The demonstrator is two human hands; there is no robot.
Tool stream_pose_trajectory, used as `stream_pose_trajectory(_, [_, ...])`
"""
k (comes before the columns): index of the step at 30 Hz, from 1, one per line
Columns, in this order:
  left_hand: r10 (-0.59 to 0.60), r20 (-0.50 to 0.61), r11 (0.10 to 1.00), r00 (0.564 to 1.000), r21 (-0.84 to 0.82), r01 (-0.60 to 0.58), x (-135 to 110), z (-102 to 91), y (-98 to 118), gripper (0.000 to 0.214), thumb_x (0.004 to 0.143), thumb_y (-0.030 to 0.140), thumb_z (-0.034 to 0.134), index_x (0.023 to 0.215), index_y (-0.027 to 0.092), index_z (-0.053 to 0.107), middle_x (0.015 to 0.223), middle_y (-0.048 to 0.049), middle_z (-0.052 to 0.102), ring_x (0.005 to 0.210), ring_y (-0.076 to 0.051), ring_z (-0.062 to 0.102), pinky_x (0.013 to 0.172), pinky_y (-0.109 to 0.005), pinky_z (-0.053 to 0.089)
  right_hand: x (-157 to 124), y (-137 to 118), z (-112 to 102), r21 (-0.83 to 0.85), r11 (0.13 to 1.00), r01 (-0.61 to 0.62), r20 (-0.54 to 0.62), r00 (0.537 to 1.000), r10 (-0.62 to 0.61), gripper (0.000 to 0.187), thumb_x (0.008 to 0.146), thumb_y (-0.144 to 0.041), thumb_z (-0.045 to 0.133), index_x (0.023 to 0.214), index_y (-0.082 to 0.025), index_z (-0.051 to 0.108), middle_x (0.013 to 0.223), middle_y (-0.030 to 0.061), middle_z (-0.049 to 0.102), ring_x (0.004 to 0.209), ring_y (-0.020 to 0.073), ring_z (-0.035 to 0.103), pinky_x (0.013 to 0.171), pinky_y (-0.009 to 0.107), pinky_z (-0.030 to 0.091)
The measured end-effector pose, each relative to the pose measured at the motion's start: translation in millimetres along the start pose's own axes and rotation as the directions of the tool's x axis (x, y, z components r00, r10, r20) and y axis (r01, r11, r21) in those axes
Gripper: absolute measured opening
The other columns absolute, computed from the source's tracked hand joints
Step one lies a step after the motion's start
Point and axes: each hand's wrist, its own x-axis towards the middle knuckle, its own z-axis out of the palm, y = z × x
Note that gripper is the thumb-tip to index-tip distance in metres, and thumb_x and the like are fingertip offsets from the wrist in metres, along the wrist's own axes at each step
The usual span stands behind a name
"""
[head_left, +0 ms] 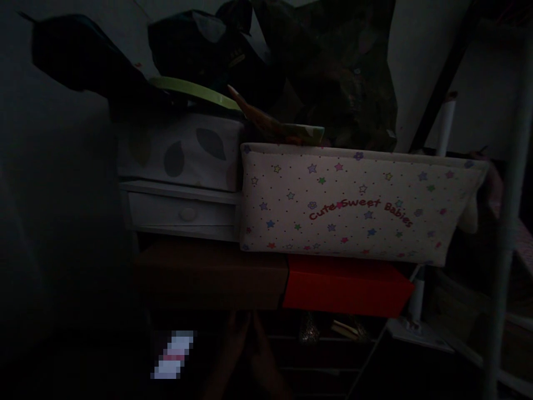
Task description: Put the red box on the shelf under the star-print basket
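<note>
The picture is very dark. Low in the middle of the head view, my left hand (236, 333) and my right hand (260, 347) are close together, pointing up and away from me. Their fingertips reach up near the lower front edge of a brown box (212, 278). The fingers fade into shadow, so whether they touch the box or hold anything is not visible. Beside the brown box, on its right, lies a red-orange box (347, 286). A bright pixelated patch (174, 355) covers something left of my hands.
A white fabric bin (345, 205) with stars and "Cute Sweet Babies" sits above both boxes. To its left are a small white drawer (183, 212) and a leaf-patterned box (179, 150). Dark bags (328, 72) are piled on top. A pale pole (506, 239) stands at right.
</note>
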Motion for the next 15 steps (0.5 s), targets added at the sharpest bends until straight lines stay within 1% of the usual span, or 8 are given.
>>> stream_pose_trajectory(2, [-0.020,0.027,1.000,0.999,0.009,0.020,0.3,1.9,3.7,0.054,0.077,0.045,0.044,0.116,0.009,0.055,0.128,-0.0239,0.057,0.125,-0.032,0.050,0.107,-0.048,0.035,-1.1,-1.3,-1.6,0.032,0.999,0.019,-0.024,1.000,-0.018,0.055,0.082,-0.022,0.053,0.136,-0.027,0.042,0.142,0.0045,0.044,0.130,0.0197,0.042,0.109,0.045,0.032])
stream_pose_trajectory(3, [-0.019,0.040,1.000,0.999,0.008,0.019,-0.5,2.9,5.5,0.056,0.078,0.046,0.043,0.118,0.008,0.053,0.131,-0.0244,0.055,0.127,-0.031,0.048,0.108,-0.047,0.034,-2.4,-2.2,-2.8,0.032,0.999,0.023,-0.035,0.999,-0.022,0.055,0.081,-0.021,0.053,0.135,-0.027,0.044,0.142,0.0044,0.044,0.131,0.0196,0.041,0.109,0.045,0.030])
stream_pose_trajectory(6, [-0.011,0.079,1.000,0.997,-0.006,0.012,-4.8,6.7,9.7,0.055,0.079,0.046,0.042,0.120,0.011,0.052,0.133,-0.0211,0.054,0.128,-0.028,0.047,0.109,-0.042,0.032,-7.4,-6.4,-7.4,0.008,1.000,0.028,-0.054,0.998,-0.028,0.054,0.081,-0.020,0.051,0.135,-0.027,0.044,0.145,0.0040,0.041,0.134,0.0190,0.037,0.111,0.045,0.026])
stream_pose_trajectory(9, [-0.015,0.105,1.000,0.994,-0.017,0.017,-8.0,13.5,10.7,0.053,0.081,0.044,0.040,0.120,0.012,0.052,0.134,-0.0214,0.053,0.129,-0.027,0.045,0.109,-0.044,0.032,-11.3,-11.5,-13.6,-0.009,0.999,0.035,-0.047,0.998,-0.035,0.058,0.080,-0.018,0.051,0.136,-0.029,0.042,0.147,0.0029,0.037,0.136,0.0193,0.033,0.112,0.045,0.023])
stream_pose_trajectory(12, [-0.008,0.128,1.000,0.992,-0.023,0.011,-9.9,20.7,10.0,0.053,0.082,0.042,0.038,0.121,0.009,0.051,0.133,-0.0233,0.054,0.129,-0.028,0.046,0.108,-0.045,0.033,-13.3,-15.0,-19.7,-0.007,1.000,0.019,-0.053,0.998,-0.020,0.058,0.081,-0.017,0.049,0.137,-0.030,0.041,0.146,0.0023,0.038,0.135,0.0189,0.034,0.112,0.044,0.024])
stream_pose_trajectory(15, [0.011,0.134,1.000,0.991,-0.018,-0.009,-12.0,25.1,9.9,0.051,0.083,0.041,0.038,0.121,0.010,0.053,0.131,-0.0216,0.056,0.127,-0.028,0.049,0.108,-0.045,0.034,-14.2,-15.9,-24.4,-0.026,0.999,0.025,-0.060,0.998,-0.027,0.055,0.083,-0.020,0.049,0.136,-0.029,0.041,0.146,0.0022,0.039,0.135,0.0185,0.034,0.113,0.043,0.023])
